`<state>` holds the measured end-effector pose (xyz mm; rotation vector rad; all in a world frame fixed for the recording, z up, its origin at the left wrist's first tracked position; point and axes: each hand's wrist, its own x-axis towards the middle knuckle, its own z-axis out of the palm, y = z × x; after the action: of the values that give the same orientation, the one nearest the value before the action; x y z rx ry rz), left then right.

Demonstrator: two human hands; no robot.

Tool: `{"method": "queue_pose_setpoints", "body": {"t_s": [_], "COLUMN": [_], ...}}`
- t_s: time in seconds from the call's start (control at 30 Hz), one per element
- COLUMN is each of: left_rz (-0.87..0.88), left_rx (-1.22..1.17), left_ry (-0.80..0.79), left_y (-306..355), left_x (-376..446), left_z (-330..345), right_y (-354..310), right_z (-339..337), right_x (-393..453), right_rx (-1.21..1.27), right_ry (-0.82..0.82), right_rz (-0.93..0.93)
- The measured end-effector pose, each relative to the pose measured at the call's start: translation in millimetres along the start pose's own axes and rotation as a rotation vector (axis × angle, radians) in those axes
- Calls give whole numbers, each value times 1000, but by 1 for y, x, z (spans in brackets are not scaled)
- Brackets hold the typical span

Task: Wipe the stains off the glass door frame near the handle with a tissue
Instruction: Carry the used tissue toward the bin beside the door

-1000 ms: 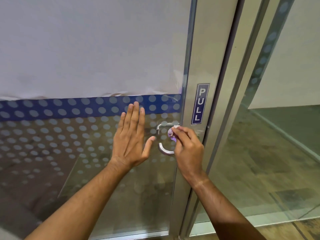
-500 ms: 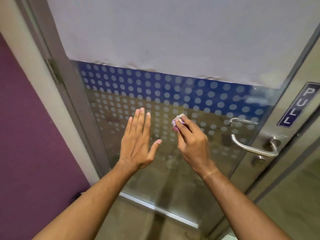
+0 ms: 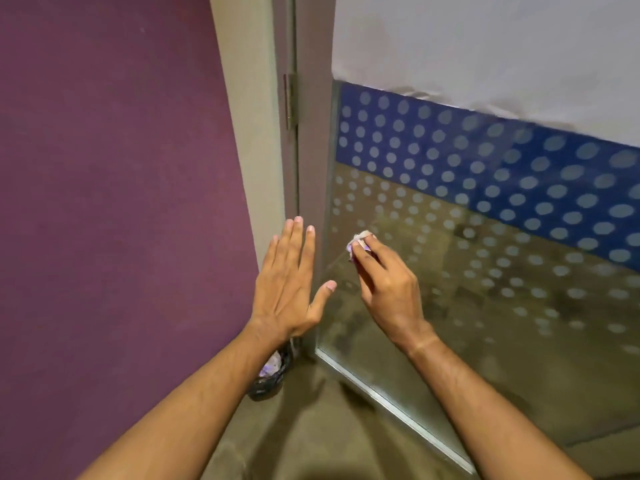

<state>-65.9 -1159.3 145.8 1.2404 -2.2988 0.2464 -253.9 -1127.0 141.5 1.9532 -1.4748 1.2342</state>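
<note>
Pinching a crumpled tissue between thumb and curled fingertips, the right hand holds the wad up against the glass door, low on the pane and close to its left edge. The tissue is white with a purple tint and sticks out just past the fingertips; whether it actually presses on the glass cannot be told. That grip is clenched around the tissue alone.

Just to the left, the left hand is spread flat with straight fingers pointing up and the thumb angled out to the right. Its grip is released and holds nothing. It lies over the grey door frame, the upright strip on the hinge side, with the fingertips reaching toward the seam beside the frame. A hinge shows higher up along that seam.

The glass carries a blue band with pale dots, and more dots fade out below it over the clear part. Above the band the pane is covered in plain white film. A metal strip runs along the bottom of the door.

To the left stands a purple wall. On the floor at the foot of the frame, partly hidden by the left forearm, sits a small dark bin with pale crumpled paper in it.
</note>
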Motion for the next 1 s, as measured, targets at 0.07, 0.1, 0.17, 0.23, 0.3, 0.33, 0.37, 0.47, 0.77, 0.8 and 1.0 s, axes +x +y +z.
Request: {"method": "queue_pose_setpoints", "body": {"t_s": [0.07, 0.1, 0.17, 0.23, 0.3, 0.33, 0.37, 0.47, 0.77, 0.8, 1.0], "left_rz": [-31, -48, -82, -115, -161, -185, -202, -237, -391, -411, -483], "left_rx": [23, 29, 47, 66, 66, 59, 53, 20, 41, 44, 25], "left_ry": [-28, -41, -69, -95, -121, -133, -142, -159, -254, -288, -338], "left_y": [-30, -43, -67, -88, -103, -109, -115, -130, -159, -162, -179], "left_x": [-8, -12, -21, -29, -36, -40, -43, -54, -76, -80, -101], "left_z": [2, 3, 5, 10, 17, 22, 27, 46, 127, 138, 188], "right_y": [-16, -24, -40, -52, -60, -62, -62, -59, -30, -27, -10], "right_z": [29, 42, 65, 85, 103, 112, 121, 151, 244, 251, 294], "right_x": [2, 3, 2, 1, -3, -5, -7, -19, -63, -68, -98], "right_rx": [30, 48, 81, 105, 129, 144, 160, 179, 318, 322, 363], "right_ry": [-26, -36, -60, -90, -132, -155, -178, -234, -467, -490, -571], "right_rz": [1, 3, 10, 17, 15, 13, 11, 12, 20, 22, 90]}}
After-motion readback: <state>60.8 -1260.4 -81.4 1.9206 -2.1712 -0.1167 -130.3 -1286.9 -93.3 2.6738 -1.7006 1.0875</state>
